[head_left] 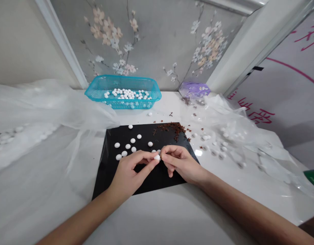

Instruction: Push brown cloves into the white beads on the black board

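Between the thumb and forefinger of my left hand (132, 172) is a small white egg-shaped ball (157, 157). My right hand (177, 161) meets it from the other side, thumb and forefinger pinched close against the ball; whatever those fingertips hold is too small to make out. Both hands are over a black mat (108, 178). Several more white balls (127, 146) lie on the mat beyond my left hand, and a couple are partly hidden behind my fingers. A heap of small reddish-brown branched pieces (173, 128) covers the mat's far right corner.
A blue plastic basket (122, 104) with many white balls stands at the back against the wall. One loose ball (150, 114) sits in front of it. Clear plastic bags lie left (44, 112) and right (238, 122), some holding white balls. A purple packet (195, 89) rests at back right.
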The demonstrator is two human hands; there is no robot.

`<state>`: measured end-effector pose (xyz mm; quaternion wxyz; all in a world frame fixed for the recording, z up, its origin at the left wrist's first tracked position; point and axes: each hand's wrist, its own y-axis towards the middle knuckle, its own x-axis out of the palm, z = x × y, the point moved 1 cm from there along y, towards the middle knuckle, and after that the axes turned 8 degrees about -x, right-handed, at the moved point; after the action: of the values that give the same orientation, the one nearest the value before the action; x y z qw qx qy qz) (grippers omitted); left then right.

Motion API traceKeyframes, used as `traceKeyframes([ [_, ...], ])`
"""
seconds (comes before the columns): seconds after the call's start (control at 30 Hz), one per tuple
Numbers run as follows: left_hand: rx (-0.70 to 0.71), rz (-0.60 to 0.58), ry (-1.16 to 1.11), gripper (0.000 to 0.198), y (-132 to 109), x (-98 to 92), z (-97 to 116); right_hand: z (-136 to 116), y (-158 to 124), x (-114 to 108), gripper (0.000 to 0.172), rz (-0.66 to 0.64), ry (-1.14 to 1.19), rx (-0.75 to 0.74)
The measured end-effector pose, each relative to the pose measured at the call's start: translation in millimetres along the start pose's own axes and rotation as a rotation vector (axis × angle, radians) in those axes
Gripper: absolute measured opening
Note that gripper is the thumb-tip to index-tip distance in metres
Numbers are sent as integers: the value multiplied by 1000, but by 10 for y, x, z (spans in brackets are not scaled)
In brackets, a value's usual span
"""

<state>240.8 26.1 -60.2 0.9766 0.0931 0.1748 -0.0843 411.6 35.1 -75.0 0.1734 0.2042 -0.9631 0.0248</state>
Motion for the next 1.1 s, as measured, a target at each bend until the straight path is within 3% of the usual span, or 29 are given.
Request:
traceKeyframes([
  [0.3,68,38,57,10,-51,17,4,44,7,-3,17,-27,56,16],
  [0.5,95,-5,77,11,-60,5,7,36,16,-32,18,-105,108,78],
  [0.63,68,-53,97,9,-25,1,-14,10,26,-31,19,-91,55,94],
  [0.77,71,-8,282,12,-17,30,-18,-72,34,-74,22,-53,-163,79],
  [0.87,185,44,500,15,-37,57,0,-216,56,-178,25,2,-369,15],
  [1.0,279,96,702,16,-44,61,7,-448,90,-445,23,348,-906,-116],
  [1.1,231,116,762,19,-29,56,-18,-538,89,-648,19,483,-1343,-48],
])
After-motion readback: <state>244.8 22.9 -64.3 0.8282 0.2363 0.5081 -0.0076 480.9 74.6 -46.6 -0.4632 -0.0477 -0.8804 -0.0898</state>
